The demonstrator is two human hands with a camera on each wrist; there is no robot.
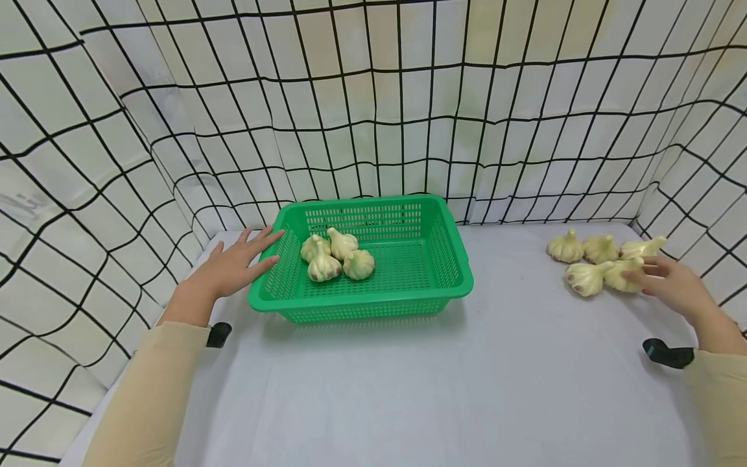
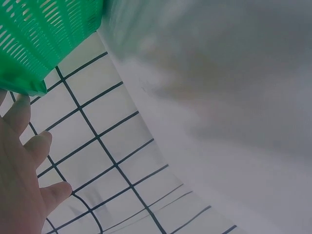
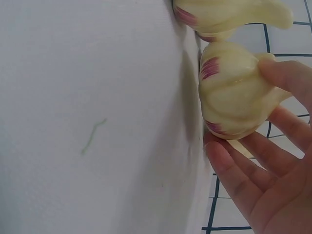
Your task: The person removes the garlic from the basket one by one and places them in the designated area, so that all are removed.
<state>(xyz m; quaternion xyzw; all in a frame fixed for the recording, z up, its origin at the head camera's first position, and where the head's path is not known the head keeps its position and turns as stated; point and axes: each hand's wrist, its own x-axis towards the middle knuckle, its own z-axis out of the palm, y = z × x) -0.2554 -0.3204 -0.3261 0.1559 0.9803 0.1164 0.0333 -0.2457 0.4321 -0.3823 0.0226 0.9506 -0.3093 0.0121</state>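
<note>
In the head view, my left hand (image 1: 236, 263) lies with spread fingers on the left rim of a green plastic basket (image 1: 373, 305). Several garlic bulbs (image 1: 324, 264) with short stems sit in the basket's left half. Over at the right, my right hand (image 1: 674, 285) is at one garlic bulb (image 1: 623, 274) in a small cluster on the table. The right wrist view shows thumb and fingers around this pale, purple-streaked bulb (image 3: 234, 92), which is still at table level. From the left wrist, left fingertips (image 2: 19, 109) meet the basket's edge (image 2: 36, 87).
Beside the gripped bulb lie several other garlic bulbs (image 1: 565, 247) close together. A white table (image 1: 373, 395) spreads below, with white walls (image 1: 403, 97) covered in black netting at back and sides. Dark wrist-worn devices (image 1: 668, 355) show near both sleeves.
</note>
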